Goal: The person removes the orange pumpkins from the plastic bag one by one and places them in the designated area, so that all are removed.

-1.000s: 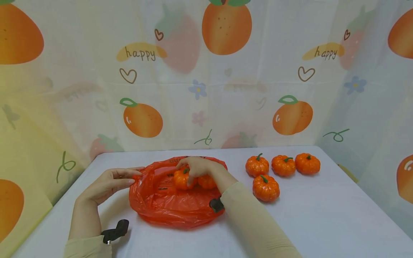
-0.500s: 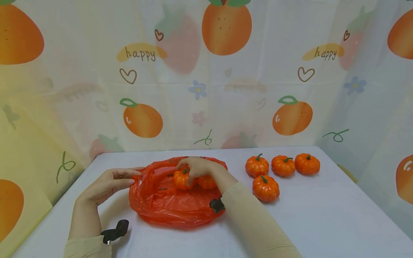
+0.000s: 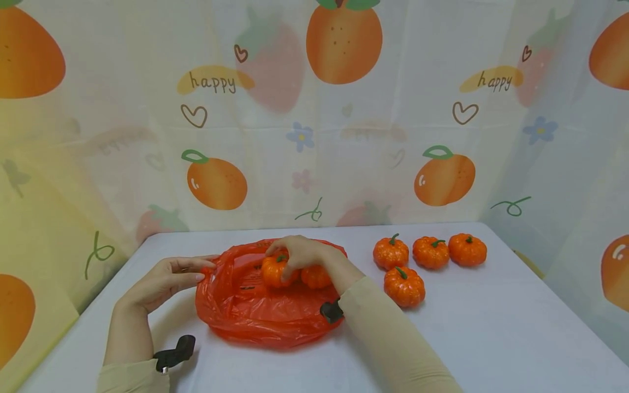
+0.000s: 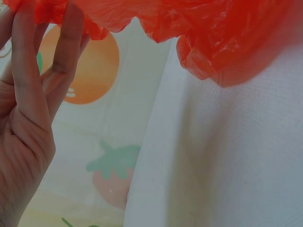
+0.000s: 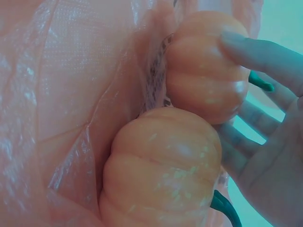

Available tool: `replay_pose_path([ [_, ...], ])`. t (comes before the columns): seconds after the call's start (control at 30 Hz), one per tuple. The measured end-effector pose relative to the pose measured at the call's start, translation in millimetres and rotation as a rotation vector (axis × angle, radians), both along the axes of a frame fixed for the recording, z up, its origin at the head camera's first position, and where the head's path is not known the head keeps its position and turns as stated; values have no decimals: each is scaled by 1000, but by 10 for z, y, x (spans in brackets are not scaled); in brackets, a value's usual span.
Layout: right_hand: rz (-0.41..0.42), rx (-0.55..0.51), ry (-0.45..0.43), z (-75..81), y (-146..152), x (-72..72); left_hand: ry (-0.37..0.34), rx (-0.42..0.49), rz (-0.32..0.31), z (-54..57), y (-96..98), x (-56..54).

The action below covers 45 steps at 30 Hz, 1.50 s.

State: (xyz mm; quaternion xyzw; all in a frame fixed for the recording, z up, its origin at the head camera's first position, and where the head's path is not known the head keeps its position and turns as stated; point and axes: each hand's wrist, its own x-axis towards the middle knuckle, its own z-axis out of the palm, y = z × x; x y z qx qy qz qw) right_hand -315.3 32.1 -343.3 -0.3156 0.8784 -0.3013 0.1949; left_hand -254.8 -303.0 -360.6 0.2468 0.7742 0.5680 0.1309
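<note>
A red plastic bag [image 3: 265, 314] lies with its mouth open in the head view, dark print on its inner wall. My left hand [image 3: 164, 281] pinches its left rim between thumb and fingers; in the left wrist view the fingertips are partly hidden by the red plastic [image 4: 213, 42]. Inside the bag, my right hand [image 3: 307, 256] grips a small orange pumpkin [image 3: 273, 273] with a green stem. Beside it sits a second pumpkin [image 3: 316, 277], partly covered by the right hand. The right wrist view shows the held pumpkin [image 5: 203, 66] close against the other pumpkin [image 5: 163, 161].
Several more pumpkins stand on the white table [image 3: 491, 327] right of the bag: one in front [image 3: 404, 287], and a back row with a left pumpkin [image 3: 391, 252], a middle pumpkin [image 3: 431, 253] and a right pumpkin [image 3: 467, 250]. A fruit-print curtain [image 3: 354, 174] hangs behind.
My right hand and the pumpkin it grips have shifted slightly to the left inside the bag. The left hand stays at the rim.
</note>
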Motion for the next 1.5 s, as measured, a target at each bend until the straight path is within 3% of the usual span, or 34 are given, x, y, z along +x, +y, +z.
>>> replay_pose_path([
  [0.43,4,-53,75,109,0,31,-5,11,20,3,-6,8],
  [0.73,-18,-36,162,250,78,61,-1,17,9,-9,-13,-6],
  [1.17,-53,-135,159,365,219,96,-7,3,12,0,-3,6],
  [1.5,-35,-174,229,570,315,183,-3,3,14,-12,-4,-7],
])
